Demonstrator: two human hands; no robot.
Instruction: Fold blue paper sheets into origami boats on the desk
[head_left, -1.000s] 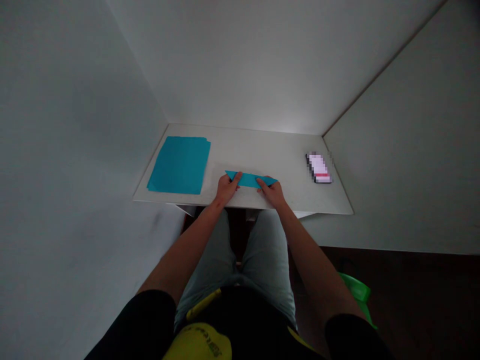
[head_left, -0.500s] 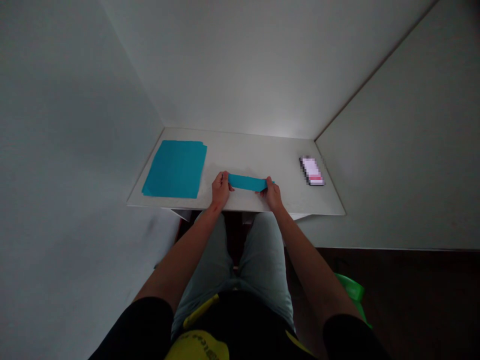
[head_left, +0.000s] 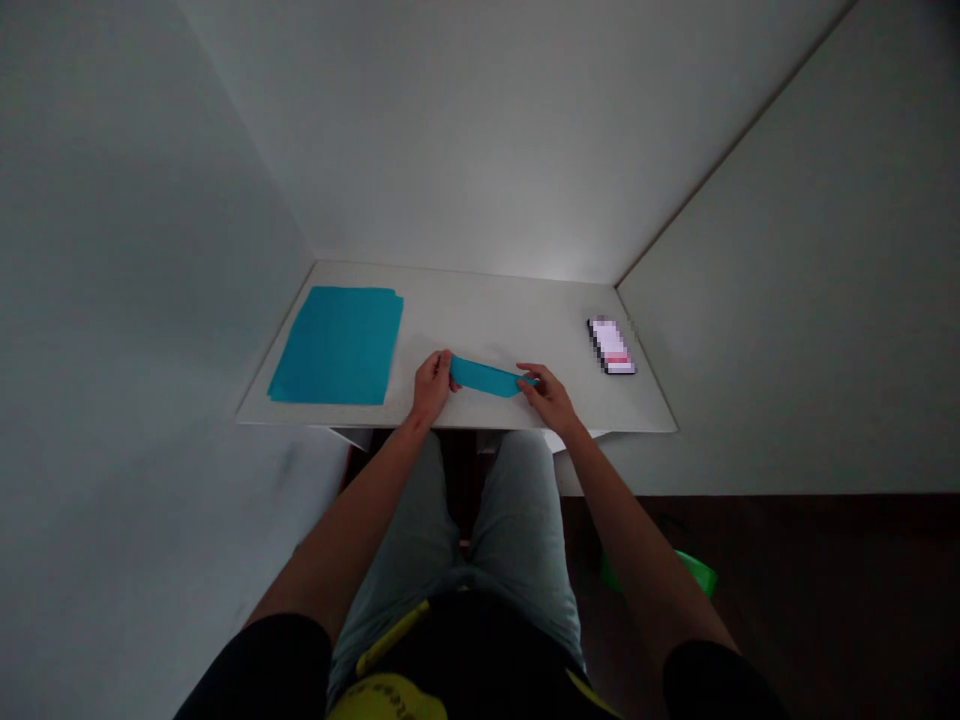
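Note:
A narrow folded strip of blue paper [head_left: 486,377] is held above the front part of the white table, slanting slightly down to the right. My left hand [head_left: 433,384] pinches its left end, thumb on top. At the other end, my right hand [head_left: 548,396] has its thumb and a finger on the strip's tip, with another finger raised away from it. To the left of my hands lies a stack of blue paper sheets [head_left: 337,345], its edges a little uneven.
On the right of the white table [head_left: 480,300] lies a phone [head_left: 611,345] with a lit, blurred screen. Walls [head_left: 465,140] close in the table at the back and both sides. A green object [head_left: 697,572] is on the dark floor at the lower right, partly behind my right arm.
My right hand has loosened and turned at the strip's right end, a finger now lifted. That end hangs slightly lower. The whole view has shifted a little; my left hand keeps its pinch.

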